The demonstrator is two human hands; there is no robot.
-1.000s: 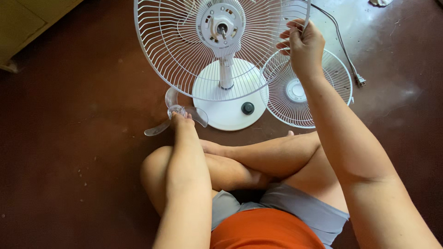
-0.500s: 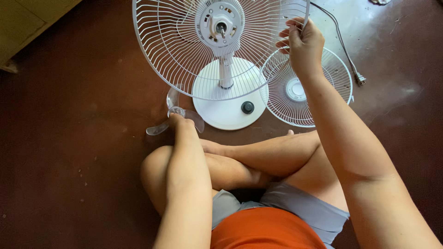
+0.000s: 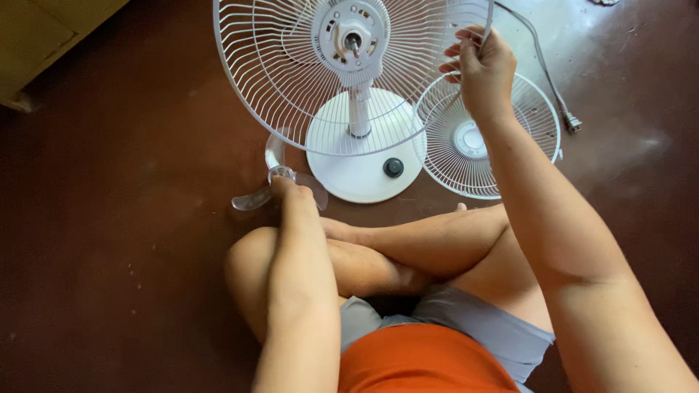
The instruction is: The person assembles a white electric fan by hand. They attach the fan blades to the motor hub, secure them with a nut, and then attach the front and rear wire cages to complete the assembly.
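Right hand (image 3: 482, 69): the grip is being closed around the rim of the white rear fan guard (image 3: 291, 80) at about 3 o'clock on its circle; fingers curled over the wire, thumb side toward the camera. The guard is being held on the standing fan, its open face tilted up toward the camera, motor hub and shaft (image 3: 351, 40) at its centre.

Left hand (image 3: 287, 191): fingertips are being pinched together on the hub of the clear fan blade (image 3: 280, 178), which is lying flat on the dark floor (image 3: 109, 218) at 9 o'clock from the round white base (image 3: 364, 178), just beside it. Of its three blades, one is pointing to 12 o'clock, one to 8 o'clock, one to 3 o'clock, partly hidden by the hand.

The loose front guard (image 3: 510, 145) is being left flat on the floor at 3 o'clock from the base, touching it. The power cord (image 3: 550, 80) is lying beyond it.
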